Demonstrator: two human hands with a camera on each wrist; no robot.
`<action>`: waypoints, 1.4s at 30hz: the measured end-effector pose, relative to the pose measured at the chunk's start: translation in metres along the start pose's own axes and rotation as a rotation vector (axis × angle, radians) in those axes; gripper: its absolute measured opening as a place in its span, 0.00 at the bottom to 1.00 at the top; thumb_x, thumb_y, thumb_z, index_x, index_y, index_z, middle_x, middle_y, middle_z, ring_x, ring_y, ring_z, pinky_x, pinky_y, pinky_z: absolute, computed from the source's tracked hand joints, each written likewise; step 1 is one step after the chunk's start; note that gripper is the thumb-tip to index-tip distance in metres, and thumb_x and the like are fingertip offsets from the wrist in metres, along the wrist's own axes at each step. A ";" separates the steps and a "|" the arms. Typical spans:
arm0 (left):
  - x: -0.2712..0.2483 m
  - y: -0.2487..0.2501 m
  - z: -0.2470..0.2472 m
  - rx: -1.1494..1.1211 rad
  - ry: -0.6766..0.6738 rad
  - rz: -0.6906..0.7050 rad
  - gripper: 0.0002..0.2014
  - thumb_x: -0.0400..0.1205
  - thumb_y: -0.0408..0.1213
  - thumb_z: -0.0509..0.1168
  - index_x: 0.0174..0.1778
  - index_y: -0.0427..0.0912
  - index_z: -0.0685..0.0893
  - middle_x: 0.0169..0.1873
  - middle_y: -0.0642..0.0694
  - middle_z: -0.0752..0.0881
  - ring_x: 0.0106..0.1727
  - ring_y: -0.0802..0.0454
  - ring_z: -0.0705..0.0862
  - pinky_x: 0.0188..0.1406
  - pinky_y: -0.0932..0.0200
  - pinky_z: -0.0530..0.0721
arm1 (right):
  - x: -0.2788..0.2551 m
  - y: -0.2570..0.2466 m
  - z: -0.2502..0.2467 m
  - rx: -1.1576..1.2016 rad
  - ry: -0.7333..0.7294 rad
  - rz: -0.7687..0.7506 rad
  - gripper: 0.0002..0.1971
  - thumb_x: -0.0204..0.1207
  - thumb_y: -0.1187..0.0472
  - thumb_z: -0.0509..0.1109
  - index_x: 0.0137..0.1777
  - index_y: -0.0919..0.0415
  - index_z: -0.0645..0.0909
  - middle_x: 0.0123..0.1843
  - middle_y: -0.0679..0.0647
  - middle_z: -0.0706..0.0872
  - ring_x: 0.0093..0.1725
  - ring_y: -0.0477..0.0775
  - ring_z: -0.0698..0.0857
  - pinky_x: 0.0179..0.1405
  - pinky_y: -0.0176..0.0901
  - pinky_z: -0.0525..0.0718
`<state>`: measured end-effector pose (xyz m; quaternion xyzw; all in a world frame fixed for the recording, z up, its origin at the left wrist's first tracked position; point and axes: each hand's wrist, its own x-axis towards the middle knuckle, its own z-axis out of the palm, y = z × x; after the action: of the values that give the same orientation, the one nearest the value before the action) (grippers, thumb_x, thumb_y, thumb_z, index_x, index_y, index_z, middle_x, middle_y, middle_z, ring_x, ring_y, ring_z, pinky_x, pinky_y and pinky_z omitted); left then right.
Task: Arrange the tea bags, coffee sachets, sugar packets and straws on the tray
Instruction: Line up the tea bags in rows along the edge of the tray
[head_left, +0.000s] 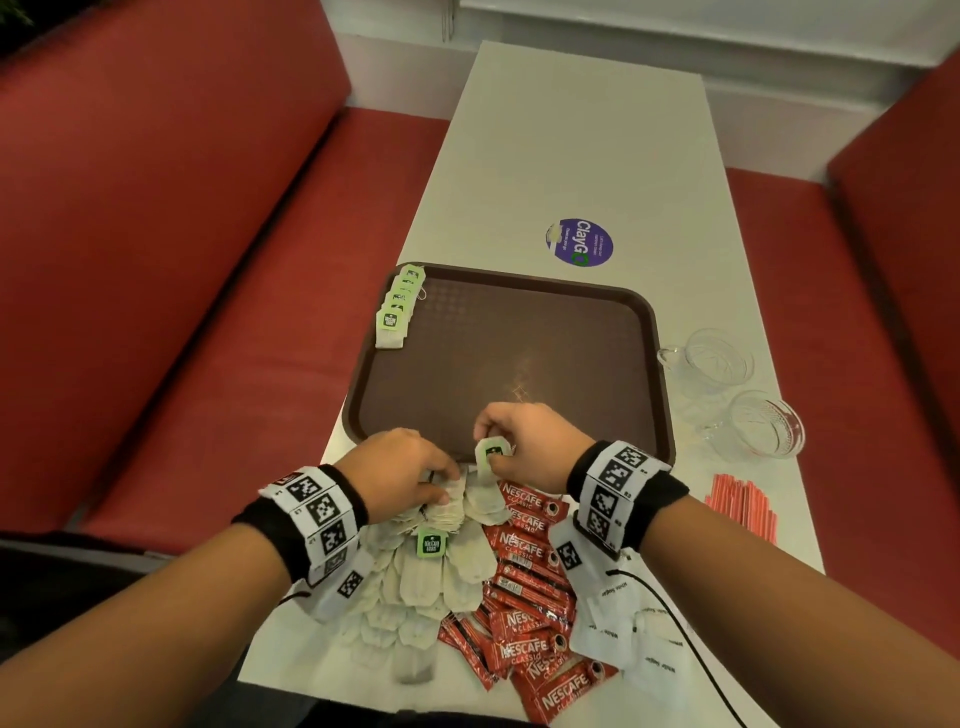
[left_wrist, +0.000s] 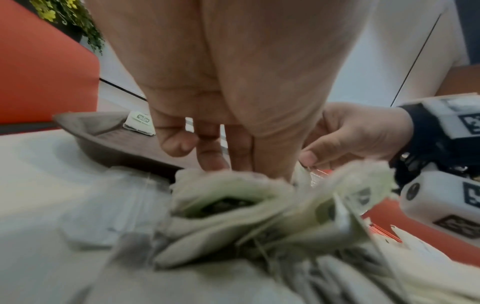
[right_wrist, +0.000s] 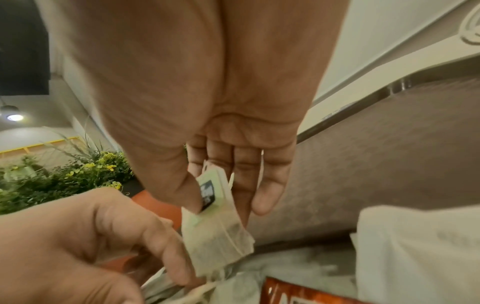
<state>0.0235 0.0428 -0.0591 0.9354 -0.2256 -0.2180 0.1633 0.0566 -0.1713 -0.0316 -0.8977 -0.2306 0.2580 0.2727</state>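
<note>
Right hand (head_left: 524, 441): pinched one tea bag (right_wrist: 215, 222) by its green tag, thumb against fingers, at the tray's (head_left: 644, 312) 6 o'clock rim. Left hand (head_left: 410, 475): fingers curled, pressing into the loose tea bag pile (head_left: 415, 566) on the table, at 7 o'clock of the tray. Row of placed tea bags (head_left: 397, 306): tray's 10 o'clock corner. Coffee sachets (head_left: 524, 587), sugar packets (head_left: 618, 629), straws (head_left: 743, 509): all off the tray. Risk, as judged: strings tangled in the pile; lifting could drag neighbouring bags or tear the thin paper.
</note>
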 end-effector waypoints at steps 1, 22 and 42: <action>0.000 0.001 0.000 0.011 0.003 0.000 0.14 0.80 0.52 0.71 0.62 0.60 0.87 0.40 0.63 0.78 0.54 0.58 0.78 0.48 0.61 0.70 | 0.000 0.001 0.002 0.009 0.007 0.006 0.10 0.74 0.62 0.74 0.53 0.49 0.84 0.45 0.43 0.87 0.45 0.45 0.85 0.46 0.40 0.83; -0.008 0.002 -0.059 -0.136 0.477 0.183 0.03 0.85 0.39 0.66 0.49 0.51 0.85 0.43 0.63 0.83 0.46 0.59 0.81 0.49 0.57 0.80 | 0.018 -0.020 0.005 0.212 0.147 -0.120 0.02 0.78 0.61 0.70 0.47 0.59 0.81 0.40 0.53 0.85 0.39 0.53 0.82 0.43 0.55 0.83; 0.065 -0.111 -0.087 -0.276 0.458 -0.494 0.08 0.77 0.41 0.77 0.48 0.51 0.85 0.36 0.56 0.89 0.42 0.55 0.85 0.36 0.60 0.75 | 0.041 -0.019 -0.005 0.385 0.073 0.109 0.06 0.80 0.64 0.60 0.42 0.55 0.69 0.43 0.56 0.88 0.27 0.43 0.79 0.28 0.47 0.78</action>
<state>0.1560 0.1225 -0.0517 0.9553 0.0814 -0.0641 0.2767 0.0860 -0.1364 -0.0307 -0.8489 -0.1180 0.2787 0.4333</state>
